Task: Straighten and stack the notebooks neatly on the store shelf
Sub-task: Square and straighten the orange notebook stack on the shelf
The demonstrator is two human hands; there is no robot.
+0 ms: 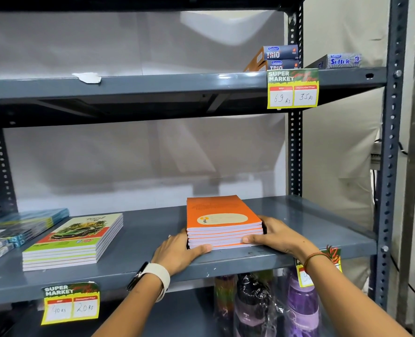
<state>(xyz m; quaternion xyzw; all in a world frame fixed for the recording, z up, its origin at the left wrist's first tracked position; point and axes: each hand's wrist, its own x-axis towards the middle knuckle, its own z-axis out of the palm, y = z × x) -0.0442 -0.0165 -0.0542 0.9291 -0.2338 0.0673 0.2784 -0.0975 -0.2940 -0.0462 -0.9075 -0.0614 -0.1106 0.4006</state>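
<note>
A squared stack of several orange notebooks [222,221] lies flat on the grey middle shelf [138,237], right of centre near the front edge. My left hand [179,252] presses against the stack's left front corner, thumb along its lower edge. My right hand [273,235] cups the stack's right side, thumb on the front edges. To the left sits a second stack of notebooks with a green car cover [76,240], slightly fanned. Further left are bluish notebooks [19,227], partly cut off by the frame.
Yellow price tags [70,304] hang from the shelf's front lip. The upper shelf [153,85] carries pen boxes [278,58] at the right. Wrapped purple bottles [298,310] stand on the shelf below. A slotted metal upright [391,142] bounds the right side.
</note>
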